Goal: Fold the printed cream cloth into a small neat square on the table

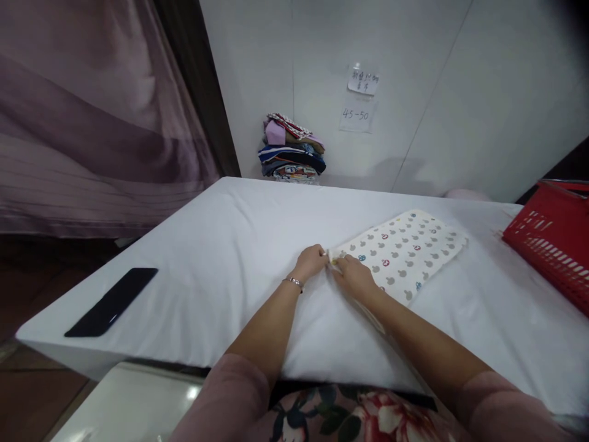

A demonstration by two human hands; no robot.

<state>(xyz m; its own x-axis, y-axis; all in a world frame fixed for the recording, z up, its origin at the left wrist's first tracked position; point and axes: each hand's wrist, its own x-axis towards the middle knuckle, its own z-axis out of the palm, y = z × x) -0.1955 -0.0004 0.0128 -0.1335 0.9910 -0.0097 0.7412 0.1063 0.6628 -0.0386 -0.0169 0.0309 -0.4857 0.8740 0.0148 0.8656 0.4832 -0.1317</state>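
A folded cream cloth (405, 252) printed with small grey, red and blue figures lies flat on the white table (216, 258), right of centre. My left hand (310, 262) is closed, pinching the cloth's near left corner; a thin bracelet sits on that wrist. My right hand (354, 274) rests right beside it on the same edge, fingers curled and pinching the fabric. Both forearms reach in from the bottom of the view.
A black phone (113, 301) lies near the table's left edge. A red plastic basket (554, 236) stands at the right edge. A stack of folded clothes (291, 148) sits against the back wall under two paper notes (361, 98). A purple curtain (92, 116) hangs at left.
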